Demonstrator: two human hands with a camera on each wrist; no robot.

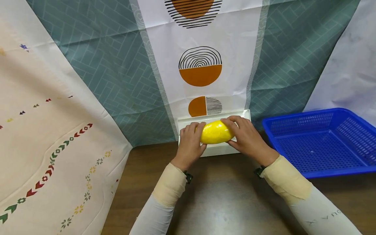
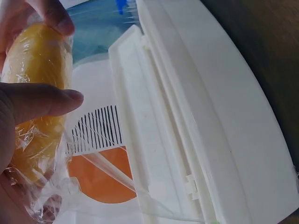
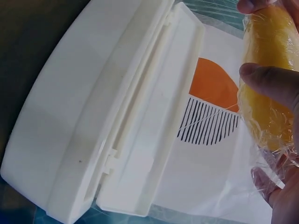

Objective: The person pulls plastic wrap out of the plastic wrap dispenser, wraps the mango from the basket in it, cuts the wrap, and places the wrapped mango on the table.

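A smooth yellow oval object (image 1: 216, 132), wrapped in clear cling film, is held up between both hands. My left hand (image 1: 188, 140) grips its left end, with the thumb across the near side in the left wrist view. The right hand (image 1: 248, 138) grips the opposite end, its thumb (image 3: 271, 84) pressed on the film. Crinkled cling film (image 2: 46, 191) bunches at the fingers. Just below and behind the hands stands a white cling film dispenser (image 1: 218, 150), its long lid (image 2: 145, 126) raised. A thin clear strand of film runs toward it in the left wrist view.
A blue perforated basket (image 1: 311, 150) stands to the right on the brown wooden table (image 1: 217, 202). Patterned cloth (image 1: 102, 65) hangs behind the dispenser. Light cloth with printed flowers (image 1: 73, 169) borders the left side.
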